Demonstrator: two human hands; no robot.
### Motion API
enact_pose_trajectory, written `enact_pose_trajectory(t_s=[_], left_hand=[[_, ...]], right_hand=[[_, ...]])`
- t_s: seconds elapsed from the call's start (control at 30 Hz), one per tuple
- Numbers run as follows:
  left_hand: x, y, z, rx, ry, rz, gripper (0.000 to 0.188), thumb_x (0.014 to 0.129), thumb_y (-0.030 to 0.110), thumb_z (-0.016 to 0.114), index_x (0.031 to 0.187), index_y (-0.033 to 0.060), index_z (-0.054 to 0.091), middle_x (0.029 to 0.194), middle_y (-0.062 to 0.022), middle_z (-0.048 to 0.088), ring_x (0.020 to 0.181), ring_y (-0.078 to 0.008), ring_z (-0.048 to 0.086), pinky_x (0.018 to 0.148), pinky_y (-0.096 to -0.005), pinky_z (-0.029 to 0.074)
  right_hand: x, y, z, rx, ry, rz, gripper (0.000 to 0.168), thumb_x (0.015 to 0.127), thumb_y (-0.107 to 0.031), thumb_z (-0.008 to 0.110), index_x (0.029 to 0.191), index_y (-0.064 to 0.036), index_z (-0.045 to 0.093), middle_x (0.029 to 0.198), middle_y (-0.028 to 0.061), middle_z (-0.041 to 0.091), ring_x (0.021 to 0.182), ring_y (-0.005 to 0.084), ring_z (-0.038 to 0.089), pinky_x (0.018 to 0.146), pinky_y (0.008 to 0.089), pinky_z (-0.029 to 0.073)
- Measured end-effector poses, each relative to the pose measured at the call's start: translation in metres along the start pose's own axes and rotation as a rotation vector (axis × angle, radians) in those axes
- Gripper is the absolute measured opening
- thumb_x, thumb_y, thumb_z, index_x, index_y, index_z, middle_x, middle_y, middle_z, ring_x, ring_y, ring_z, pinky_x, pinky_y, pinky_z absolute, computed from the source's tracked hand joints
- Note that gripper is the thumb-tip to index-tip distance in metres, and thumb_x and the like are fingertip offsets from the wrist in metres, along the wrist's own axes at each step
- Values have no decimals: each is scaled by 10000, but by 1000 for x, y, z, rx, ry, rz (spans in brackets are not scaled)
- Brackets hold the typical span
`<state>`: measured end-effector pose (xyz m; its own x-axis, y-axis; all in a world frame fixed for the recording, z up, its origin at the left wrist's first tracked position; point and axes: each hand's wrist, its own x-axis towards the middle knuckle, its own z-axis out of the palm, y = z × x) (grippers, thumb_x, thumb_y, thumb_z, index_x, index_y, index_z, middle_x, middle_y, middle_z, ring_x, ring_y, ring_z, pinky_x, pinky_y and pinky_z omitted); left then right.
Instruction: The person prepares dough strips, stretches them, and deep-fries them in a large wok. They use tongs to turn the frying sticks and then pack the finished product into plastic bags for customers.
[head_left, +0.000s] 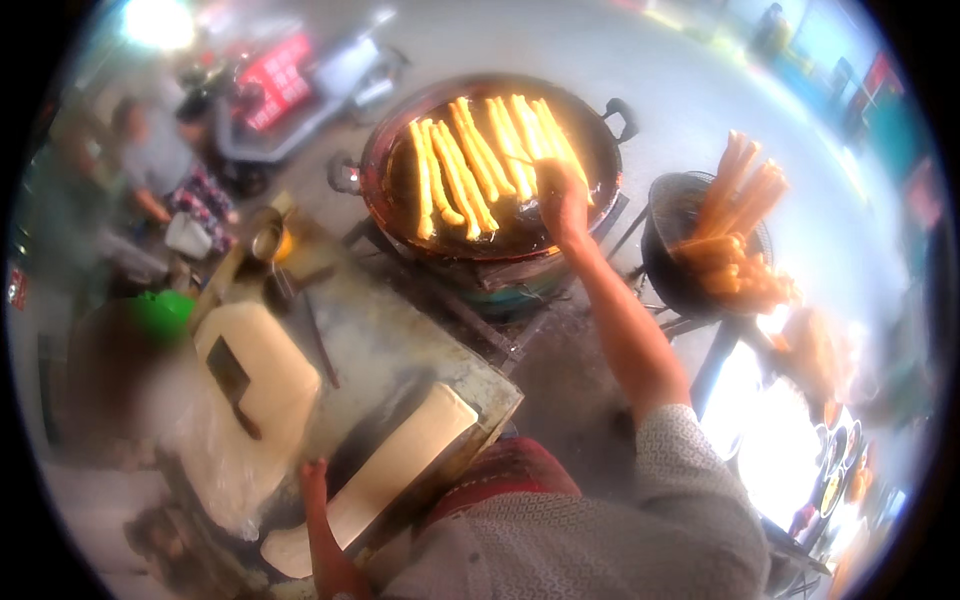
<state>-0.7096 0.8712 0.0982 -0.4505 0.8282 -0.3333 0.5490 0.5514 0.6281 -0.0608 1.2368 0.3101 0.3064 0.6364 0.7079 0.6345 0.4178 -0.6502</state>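
Note:
My right hand (562, 195) is over a wide round pan of oil (491, 251), fingers closed around what look like thin chopsticks (517, 157), only partly visible. Several long yellow dough sticks (465, 165) lie side by side in the oil, and the hand covers part of the rightmost ones. Down at the worktable, my left hand (315, 480) is beside a long strip of pale dough (382, 457); its fingers are too small and blurred to read. Left of it, a larger dough slab (274, 375) carries a dark, broad-bladed scraper (229, 371) with a handle.
Right of the pan stands a dark wire basket (656, 247) with browned fried dough sticks (739, 187). A thin dark rod (321, 341) and a metal pot (266, 244) rest on the worktable (442, 345). A seated person (161, 157) is beyond, near a cart with a red sign (277, 82).

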Motion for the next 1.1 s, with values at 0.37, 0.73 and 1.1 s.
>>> enact_pose_trajectory(t_s=[0.37,0.73,1.1], left_hand=[[20,-8,-4,37,-100,18,488,949,393,632,1136,-57,605,1023,-140,671,951,-244,623,869,-406,476],[49,72,73,320,-48,142,539,947,441,618,1142,-62,609,1059,-177,660,986,-286,614,902,-426,465],[60,134,117,523,-32,240,571,949,463,602,1155,-69,600,1095,-207,646,1022,-323,603,929,-443,453]], right_hand=[[11,61,-27,135,-4,237,121,924,-89,627,1002,-20,690,773,123,702,716,98,617,660,295,502],[-3,117,-8,-297,73,486,145,883,-134,603,883,2,653,819,168,644,789,300,615,753,408,495],[-43,36,19,106,74,234,221,944,-276,538,898,-69,599,852,127,590,752,270,566,673,389,456]])
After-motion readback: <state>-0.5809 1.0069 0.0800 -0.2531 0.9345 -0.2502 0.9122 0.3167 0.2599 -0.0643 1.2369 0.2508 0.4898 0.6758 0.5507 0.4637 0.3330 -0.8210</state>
